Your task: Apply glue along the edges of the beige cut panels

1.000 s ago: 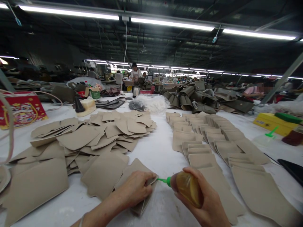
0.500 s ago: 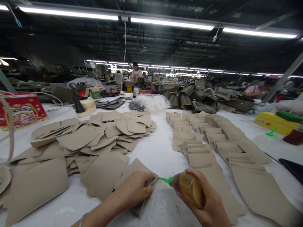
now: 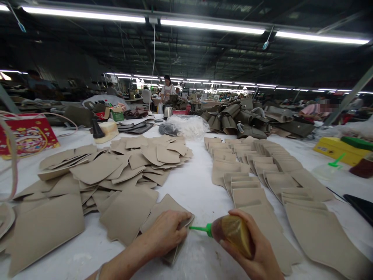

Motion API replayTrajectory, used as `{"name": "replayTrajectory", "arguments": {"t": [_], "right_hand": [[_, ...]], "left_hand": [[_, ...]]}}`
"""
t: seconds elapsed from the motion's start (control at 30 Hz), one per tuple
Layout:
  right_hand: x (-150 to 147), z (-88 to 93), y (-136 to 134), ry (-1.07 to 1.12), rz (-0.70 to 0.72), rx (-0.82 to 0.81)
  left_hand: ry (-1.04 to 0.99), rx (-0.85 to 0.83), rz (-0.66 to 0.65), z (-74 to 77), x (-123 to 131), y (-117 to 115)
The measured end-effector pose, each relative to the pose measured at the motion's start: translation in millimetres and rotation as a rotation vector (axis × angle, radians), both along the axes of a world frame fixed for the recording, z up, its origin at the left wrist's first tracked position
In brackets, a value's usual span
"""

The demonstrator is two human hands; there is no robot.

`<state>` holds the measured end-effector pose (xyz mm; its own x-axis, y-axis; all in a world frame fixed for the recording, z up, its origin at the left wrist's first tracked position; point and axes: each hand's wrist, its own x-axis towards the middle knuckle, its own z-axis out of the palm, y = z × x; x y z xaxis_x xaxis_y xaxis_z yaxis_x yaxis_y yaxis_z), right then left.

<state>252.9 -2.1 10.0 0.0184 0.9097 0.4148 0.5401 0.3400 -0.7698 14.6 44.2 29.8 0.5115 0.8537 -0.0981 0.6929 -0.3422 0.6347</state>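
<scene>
My right hand (image 3: 259,245) is wrapped round a squeeze bottle (image 3: 231,233) of amber-brown liquid, held on its side. Its thin green nozzle points left, with the tip at the edge of a taupe leather piece (image 3: 159,212). My left hand (image 3: 169,231) pinches that piece near its right corner, lifting the upper layer slightly from a layer beneath. The fingers hide part of the edge. Left of this hand lies a loose heap of similar leather pieces (image 3: 99,169). To the right, overlapping rows of pieces (image 3: 256,194) run away from me.
A red printed bag (image 3: 27,136) and a pale hose are at far left. Right are a yellow box (image 3: 335,151), another green-nozzled bottle (image 3: 329,169) and a dark phone-like object (image 3: 359,208). Behind lie a clear plastic bag (image 3: 189,126) and dark leather pieces (image 3: 233,118). People work farther back.
The nozzle tip has slid slightly left and down along the leather edge, nearer my left fingers. My left hand keeps its hold on the piece.
</scene>
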Motion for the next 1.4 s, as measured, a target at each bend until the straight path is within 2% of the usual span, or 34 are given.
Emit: {"name": "replayTrajectory", "arguments": {"t": [0.2,0.4,0.53,0.7,0.87,1.0,1.17,1.3,1.4], "right_hand": [[-3.7,0.2,-1.4,0.084,-0.056,-0.036],[-6.0,-6.6,-7.7,0.154,0.01,-0.075],[-7.4,-6.8,-10.7,0.169,-0.041,-0.096],[-11.3,-7.9,-17.8,0.251,0.07,-0.174],[-12.1,-12.3,-22.3,0.245,0.006,-0.165],[-12.5,-14.1,-27.2,0.302,0.109,-0.23],[-11.3,-14.1,-27.3,0.276,0.022,-0.182],[-8.7,-21.4,-27.8,0.311,0.17,-0.204],[-2.1,-22.7,-24.1,0.246,0.173,-0.178]], "left_hand": [[-0.001,0.015,-0.005,-1.9,-1.1,-0.1],[-0.006,0.023,0.004,-5.4,-2.7,-2.0],[-0.004,0.041,-0.002,-5.1,-2.7,-3.0],[0.014,0.043,0.003,-5.8,-3.1,-4.6],[0.03,0.049,0.002,-4.8,-3.3,-6.4],[0.03,0.037,0.006,-6.4,-3.9,-5.7],[0.032,0.034,0.001,-9.5,-5.1,-5.6],[0.035,0.023,-0.001,-6.9,-5.0,-6.3],[0.033,0.02,-0.005,-5.4,-4.7,-6.2]]}}
